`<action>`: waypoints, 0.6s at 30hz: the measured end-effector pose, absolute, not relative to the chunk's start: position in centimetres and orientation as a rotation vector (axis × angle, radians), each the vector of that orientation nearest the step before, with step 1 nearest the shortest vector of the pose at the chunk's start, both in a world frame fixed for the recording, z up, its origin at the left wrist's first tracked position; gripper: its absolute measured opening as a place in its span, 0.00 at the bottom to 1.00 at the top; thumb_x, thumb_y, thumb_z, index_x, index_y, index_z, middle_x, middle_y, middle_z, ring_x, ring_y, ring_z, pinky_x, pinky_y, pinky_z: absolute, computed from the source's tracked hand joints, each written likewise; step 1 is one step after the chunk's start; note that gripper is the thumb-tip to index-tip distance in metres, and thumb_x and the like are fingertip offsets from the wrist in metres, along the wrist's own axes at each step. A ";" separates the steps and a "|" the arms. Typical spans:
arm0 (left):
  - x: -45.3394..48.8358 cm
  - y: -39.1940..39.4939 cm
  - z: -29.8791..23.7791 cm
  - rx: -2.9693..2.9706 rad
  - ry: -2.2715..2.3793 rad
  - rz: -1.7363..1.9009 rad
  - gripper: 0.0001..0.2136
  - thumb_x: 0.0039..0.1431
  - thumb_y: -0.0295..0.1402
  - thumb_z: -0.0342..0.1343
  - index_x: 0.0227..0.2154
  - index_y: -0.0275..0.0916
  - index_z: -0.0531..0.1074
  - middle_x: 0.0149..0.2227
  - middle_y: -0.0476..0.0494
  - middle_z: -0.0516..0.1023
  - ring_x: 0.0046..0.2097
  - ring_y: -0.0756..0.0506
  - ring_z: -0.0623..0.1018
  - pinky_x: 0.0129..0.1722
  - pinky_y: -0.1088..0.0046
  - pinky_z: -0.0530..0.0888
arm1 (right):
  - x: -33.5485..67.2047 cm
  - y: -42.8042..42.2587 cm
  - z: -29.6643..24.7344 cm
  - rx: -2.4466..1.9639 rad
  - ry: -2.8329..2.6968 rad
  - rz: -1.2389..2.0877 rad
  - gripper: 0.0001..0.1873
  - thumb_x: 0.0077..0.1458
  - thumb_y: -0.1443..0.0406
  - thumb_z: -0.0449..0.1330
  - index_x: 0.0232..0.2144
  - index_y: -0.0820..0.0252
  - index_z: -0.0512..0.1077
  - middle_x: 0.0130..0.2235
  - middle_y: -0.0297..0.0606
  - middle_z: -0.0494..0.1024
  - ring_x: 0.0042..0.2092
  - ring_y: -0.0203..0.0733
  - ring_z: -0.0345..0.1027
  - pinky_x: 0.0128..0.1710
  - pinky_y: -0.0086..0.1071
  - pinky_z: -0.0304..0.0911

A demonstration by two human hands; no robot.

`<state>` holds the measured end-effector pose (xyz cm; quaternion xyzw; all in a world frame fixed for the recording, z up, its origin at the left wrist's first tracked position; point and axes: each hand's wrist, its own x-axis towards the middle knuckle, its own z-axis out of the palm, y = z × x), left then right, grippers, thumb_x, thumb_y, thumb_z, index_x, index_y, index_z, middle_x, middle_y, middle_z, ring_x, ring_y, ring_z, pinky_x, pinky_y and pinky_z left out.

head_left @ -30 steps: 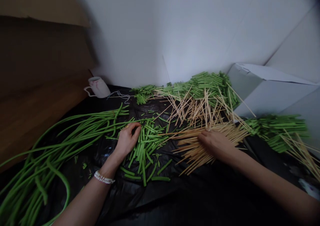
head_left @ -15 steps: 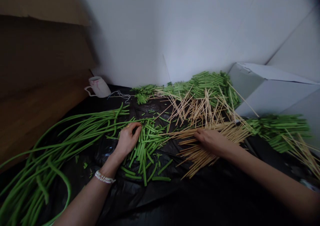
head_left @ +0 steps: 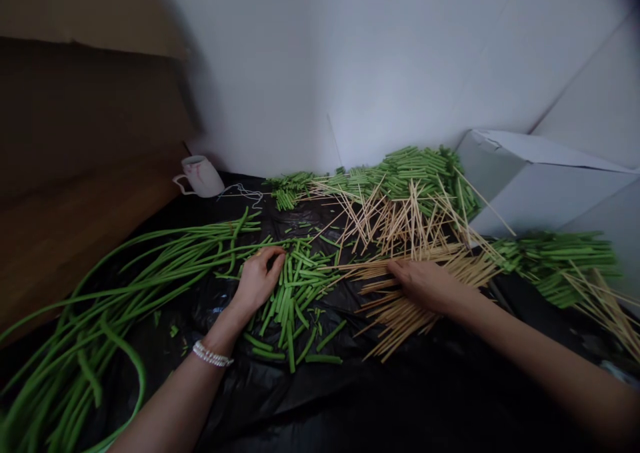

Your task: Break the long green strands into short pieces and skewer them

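Note:
My left hand (head_left: 260, 274) is closed in a pinch, thumb and forefinger tips together, at the upper left of a heap of cut long bean pieces (head_left: 293, 289). Whatever is between those fingertips is too small or hidden to make out. My right hand (head_left: 420, 283) is closed on a thin wooden skewer (head_left: 353, 265), which points left toward the bean pieces. Under and around that hand lies a spread pile of loose skewers (head_left: 400, 326). Uncut long beans (head_left: 125, 293) lie in a tangle left of my left hand.
Bean pieces threaded on skewers (head_left: 415, 173) are stacked along the back, with another bundle (head_left: 570, 263) at the right. A white mug (head_left: 203, 178) stands at the back left near some string. A white box (head_left: 540, 179) is back right. Black plastic sheeting (head_left: 300, 413) covers the surface.
The skewer in my right hand now reaches a little farther left, over the edge of the bean pieces. My hands have barely moved; the whole view has shifted slightly.

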<state>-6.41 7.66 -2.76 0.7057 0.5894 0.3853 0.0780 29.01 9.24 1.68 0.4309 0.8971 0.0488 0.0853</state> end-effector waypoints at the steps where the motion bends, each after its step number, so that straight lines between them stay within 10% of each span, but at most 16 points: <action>1: -6.4 7.7 -2.7 2.111 1.769 1.151 0.11 0.62 0.37 0.48 0.37 0.39 0.73 0.41 0.42 0.79 0.45 0.43 0.77 0.49 0.65 0.70 | 28.9 9.3 1.7 1.267 2.668 0.152 0.14 0.53 0.77 0.49 0.40 0.63 0.68 0.35 0.42 0.78 0.34 0.40 0.72 0.30 0.30 0.57; 18: -6.4 7.5 -2.5 2.109 1.775 1.147 0.11 0.62 0.37 0.47 0.37 0.39 0.73 0.41 0.42 0.79 0.45 0.43 0.77 0.49 0.65 0.70 | 28.3 9.8 2.2 1.197 2.616 0.149 0.10 0.55 0.77 0.51 0.35 0.64 0.71 0.35 0.44 0.77 0.34 0.42 0.72 0.29 0.31 0.55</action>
